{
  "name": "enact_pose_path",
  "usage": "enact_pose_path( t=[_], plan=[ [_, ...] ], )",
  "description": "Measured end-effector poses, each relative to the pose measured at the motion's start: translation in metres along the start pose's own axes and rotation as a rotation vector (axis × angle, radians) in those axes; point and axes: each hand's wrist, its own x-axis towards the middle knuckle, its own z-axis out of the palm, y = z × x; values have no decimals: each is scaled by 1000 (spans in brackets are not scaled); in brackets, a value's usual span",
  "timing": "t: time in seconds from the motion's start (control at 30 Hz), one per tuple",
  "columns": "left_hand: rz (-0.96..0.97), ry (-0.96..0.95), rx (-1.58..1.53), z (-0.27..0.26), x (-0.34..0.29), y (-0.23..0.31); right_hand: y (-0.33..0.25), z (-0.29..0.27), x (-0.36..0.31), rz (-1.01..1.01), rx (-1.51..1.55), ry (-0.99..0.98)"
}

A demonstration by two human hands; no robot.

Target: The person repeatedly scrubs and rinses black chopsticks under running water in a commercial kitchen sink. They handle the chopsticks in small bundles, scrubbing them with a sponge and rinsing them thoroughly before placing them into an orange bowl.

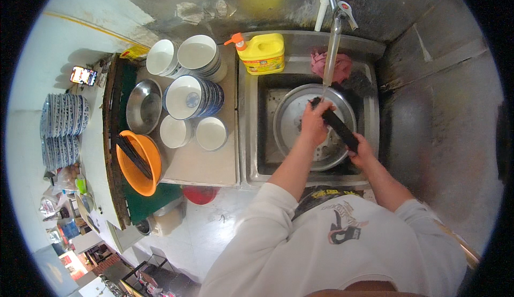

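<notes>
Over the steel sink (251,136), my left hand (312,124) and my right hand (364,151) both grip a bundle of black chopsticks (336,124). The bundle slants from upper left to lower right above a round metal basin (292,116) that sits in the sink. My left hand wraps the bundle's upper end, right under the tap (333,40). My right hand holds the lower end near the basin's right rim. A thin stream of water appears to fall from the spout onto the bundle's tip.
A yellow detergent bottle (262,53) stands at the sink's back left, a pink cloth (332,64) behind the basin. Left counter: stacked white and blue-patterned bowls (193,96), a steel bowl (143,104), an orange bowl (140,163) with black chopsticks. Plates (63,117) stack far left.
</notes>
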Motion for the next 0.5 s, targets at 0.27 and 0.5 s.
enact_pose_path(
  t=[0.27,0.5],
  plan=[
    [33,66,7,-14,10,-10,7,29,-22,113,-248,-66],
    [61,-98,107,2,-7,-3,13,-12,14,45,-259,-6]
  ],
)
